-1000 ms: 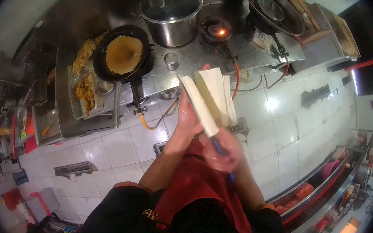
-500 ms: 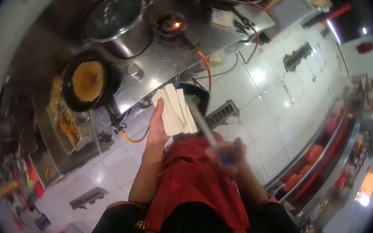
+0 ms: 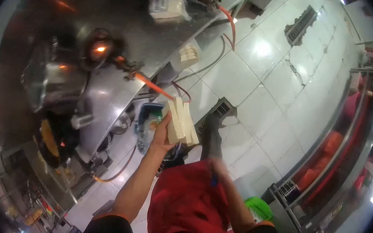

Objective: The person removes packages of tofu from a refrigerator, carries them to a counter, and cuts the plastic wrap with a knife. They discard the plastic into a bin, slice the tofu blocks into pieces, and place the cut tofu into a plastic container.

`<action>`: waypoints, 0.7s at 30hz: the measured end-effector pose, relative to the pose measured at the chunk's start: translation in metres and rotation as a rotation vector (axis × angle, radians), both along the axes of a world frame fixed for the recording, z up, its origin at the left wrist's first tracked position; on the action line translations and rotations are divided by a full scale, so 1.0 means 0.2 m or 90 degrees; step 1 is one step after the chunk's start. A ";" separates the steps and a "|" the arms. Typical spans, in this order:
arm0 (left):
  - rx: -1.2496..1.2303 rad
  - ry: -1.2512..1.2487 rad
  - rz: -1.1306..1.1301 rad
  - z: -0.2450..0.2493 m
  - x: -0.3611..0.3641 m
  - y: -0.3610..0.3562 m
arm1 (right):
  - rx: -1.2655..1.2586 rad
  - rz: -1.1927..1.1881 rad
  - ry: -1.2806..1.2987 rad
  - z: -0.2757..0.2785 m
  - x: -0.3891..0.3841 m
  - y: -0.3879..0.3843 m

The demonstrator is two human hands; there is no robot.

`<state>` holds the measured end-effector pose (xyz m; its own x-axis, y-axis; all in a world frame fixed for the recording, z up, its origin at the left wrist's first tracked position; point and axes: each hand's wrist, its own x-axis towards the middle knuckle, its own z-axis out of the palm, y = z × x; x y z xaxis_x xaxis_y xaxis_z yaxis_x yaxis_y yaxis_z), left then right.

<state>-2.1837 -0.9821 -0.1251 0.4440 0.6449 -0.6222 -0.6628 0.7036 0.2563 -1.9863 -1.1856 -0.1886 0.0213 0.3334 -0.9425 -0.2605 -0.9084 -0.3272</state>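
One left hand (image 3: 161,137), one right hand (image 3: 218,167), about four pale slabs (image 3: 181,123), one knife (image 3: 212,139), one pot (image 3: 48,86).

CLEARANCE | left: table (image 3: 107,87) edge and orange hose (image 3: 153,85) crowd your left hand (image 3: 161,136) with its slab stack (image 3: 181,123) | below: blue bin (image 3: 146,112) blocks | right: tiled floor (image 3: 261,101) open to the rack (image 3: 348,138)

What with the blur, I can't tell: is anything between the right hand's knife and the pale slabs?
Nothing visible does. The left hand holds the pale slabs from below; the right hand, blurred, holds the knife just beside them, with only floor tiles behind the gap.
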 end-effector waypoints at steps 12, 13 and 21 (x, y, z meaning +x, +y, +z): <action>0.053 0.266 0.084 -1.40 0.36 1.12 | -0.129 -0.046 0.271 -0.57 0.25 0.10; 0.047 0.274 0.085 -1.49 0.32 1.20 | -0.135 -0.044 0.278 -0.57 0.27 0.11; 0.131 0.424 -0.032 -1.79 0.12 1.68 | -0.182 -0.193 0.356 -0.57 0.38 0.24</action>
